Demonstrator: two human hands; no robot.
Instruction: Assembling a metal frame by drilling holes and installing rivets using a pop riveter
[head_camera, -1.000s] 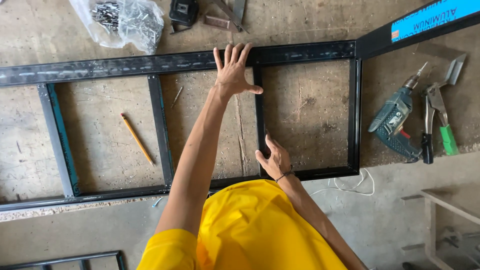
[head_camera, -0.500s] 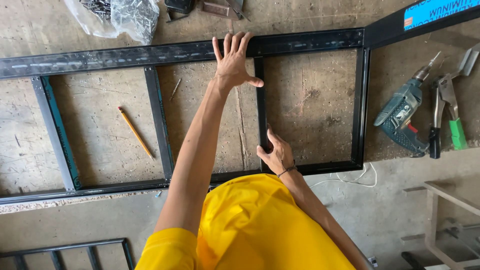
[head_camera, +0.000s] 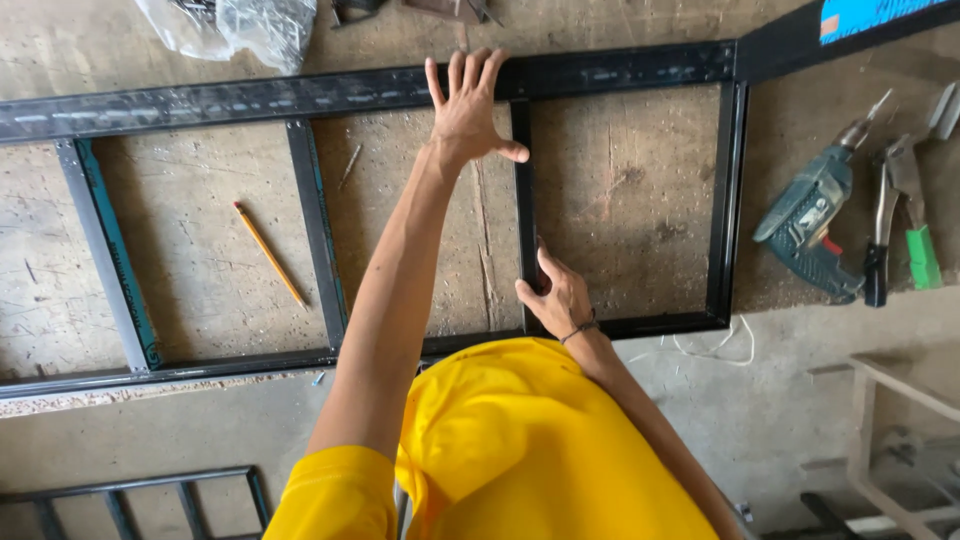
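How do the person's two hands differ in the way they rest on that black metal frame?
The left hand lies flat with fingers spread on the frame's far rail; the right hand curls around the upright bar near its lower end. The left arm is stretched out; the right is bent close to the body. Both are bare and touch the frame.

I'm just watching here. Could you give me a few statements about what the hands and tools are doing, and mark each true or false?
1. The left hand lies flat on the metal frame's far rail. True.
2. The right hand holds the drill. False: it grips an upright bar of the frame; the drill lies untouched at the side.
3. A pencil lies inside the frame. True.
4. The frame is bright yellow. False: it is dark metal.
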